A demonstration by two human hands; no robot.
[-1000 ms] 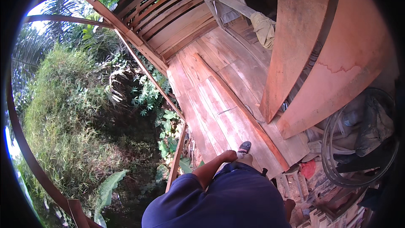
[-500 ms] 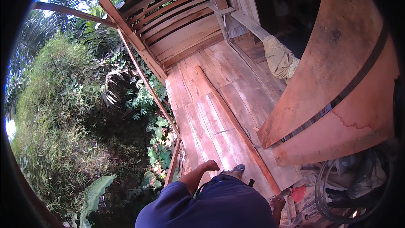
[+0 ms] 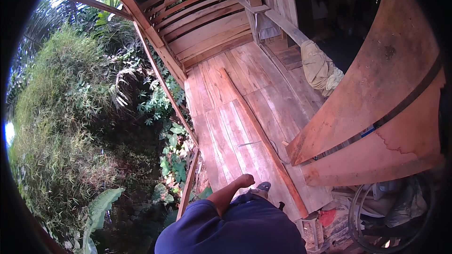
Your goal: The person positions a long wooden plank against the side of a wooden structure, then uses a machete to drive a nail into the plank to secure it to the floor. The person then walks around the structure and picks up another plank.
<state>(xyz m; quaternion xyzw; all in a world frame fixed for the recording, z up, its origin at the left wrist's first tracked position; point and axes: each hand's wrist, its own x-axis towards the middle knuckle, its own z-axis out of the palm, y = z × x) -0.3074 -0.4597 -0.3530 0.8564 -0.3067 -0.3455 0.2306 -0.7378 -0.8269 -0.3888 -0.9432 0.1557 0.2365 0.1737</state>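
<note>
My left hand [image 3: 245, 180] hangs in front of me at the lower middle, its fingers curled into a fist. Nothing shows in it. Below it is the plank floor [image 3: 221, 146], and beside it lies a long reddish wooden beam [image 3: 256, 124], running from near my feet toward the far wall. My shod foot [image 3: 264, 186] stands on the planks just past the hand. My right hand is out of view. A thin, blade-like strip [image 3: 249, 144] lies across the boards left of the beam.
Two large wooden panels [image 3: 367, 84] lean at the right. Coiled hoops [image 3: 360, 214] and clutter lie below them. A tan cloth [image 3: 320, 68] hangs over a rail. Slatted boards [image 3: 202, 19] close the far end. Plants [image 3: 70, 122] drop away beyond the floor's left edge.
My left hand has swung slightly forward and to the right. My right hand, at the lower right before, has left the view. The beam remains on the floor.
</note>
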